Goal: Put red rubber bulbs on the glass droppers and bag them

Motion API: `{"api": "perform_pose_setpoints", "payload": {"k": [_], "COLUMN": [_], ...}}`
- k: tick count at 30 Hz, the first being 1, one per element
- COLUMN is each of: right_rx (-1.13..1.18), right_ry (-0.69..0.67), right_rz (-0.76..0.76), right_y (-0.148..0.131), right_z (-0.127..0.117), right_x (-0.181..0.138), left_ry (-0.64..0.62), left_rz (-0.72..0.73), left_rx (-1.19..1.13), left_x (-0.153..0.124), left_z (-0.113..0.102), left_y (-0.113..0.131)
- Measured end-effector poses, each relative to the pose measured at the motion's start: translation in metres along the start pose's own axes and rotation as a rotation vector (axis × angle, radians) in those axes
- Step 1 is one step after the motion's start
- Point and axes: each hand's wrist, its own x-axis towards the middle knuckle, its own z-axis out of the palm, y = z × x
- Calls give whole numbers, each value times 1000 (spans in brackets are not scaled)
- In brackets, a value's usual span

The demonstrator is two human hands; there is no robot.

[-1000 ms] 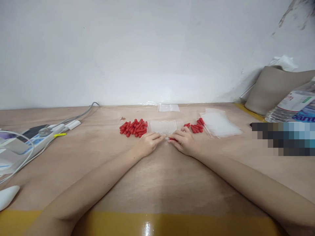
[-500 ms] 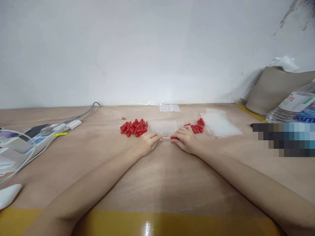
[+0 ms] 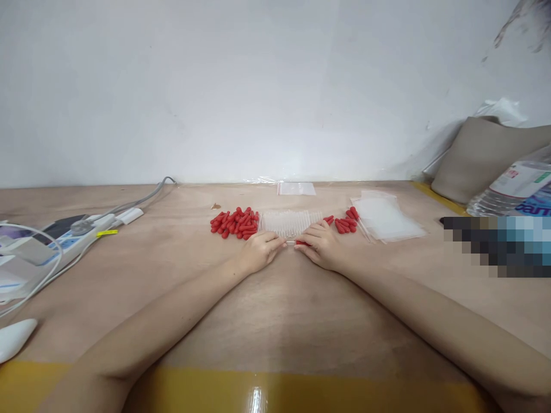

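My left hand (image 3: 262, 251) is closed, pinching a thin clear tube (image 3: 291, 242) that looks like a glass dropper pipette. My right hand (image 3: 322, 244) is closed on a red rubber bulb (image 3: 302, 242), held at the right end of the tube. Whether the tube sits inside the bulb is hidden. Just beyond both hands lies a row of similar clear tubes (image 3: 289, 221). A heap of red rubber bulbs (image 3: 235, 222) lies beyond my left hand. A smaller group of red pieces (image 3: 345, 225) lies beyond my right hand.
Clear plastic bags (image 3: 385, 215) lie at the right, and a small bag (image 3: 297, 189) lies by the wall. A power strip (image 3: 71, 245) with cables is at the left, near a white mouse (image 3: 16, 339). A water bottle (image 3: 512, 186) stands at the right.
My two hands have come slightly closer together. The red bulb has shifted left along with my right hand, leaving less of the tube visible between them.
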Motion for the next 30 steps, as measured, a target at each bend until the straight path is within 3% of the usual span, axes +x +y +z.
{"api": "perform_pose_setpoints", "payload": {"k": [11, 15, 19, 23, 26, 28, 30], "right_rx": [67, 232, 584, 741, 571, 246, -55], "right_ry": [0, 22, 56, 140, 250, 275, 209], "right_rz": [1, 233, 509, 709, 881, 982, 1040], "right_y": [2, 2, 6, 26, 55, 75, 92], "right_z": [-3, -6, -10, -31, -58, -72, -80], "right_x": [-2, -5, 0, 13, 14, 8, -3], "left_ry": [-74, -46, -36, -45, -64, -88, -111], "left_rz": [-103, -125, -129, -210, -260, -269, -274], "left_rx": [-93, -98, -110, -121, -100, -76, -52], "left_x": [-4, -5, -2, 2, 3, 4, 4], "left_z": [0, 2, -2, -9, -10, -9, -8], "left_y": [-3, -5, -3, -1, 0, 0, 1]}}
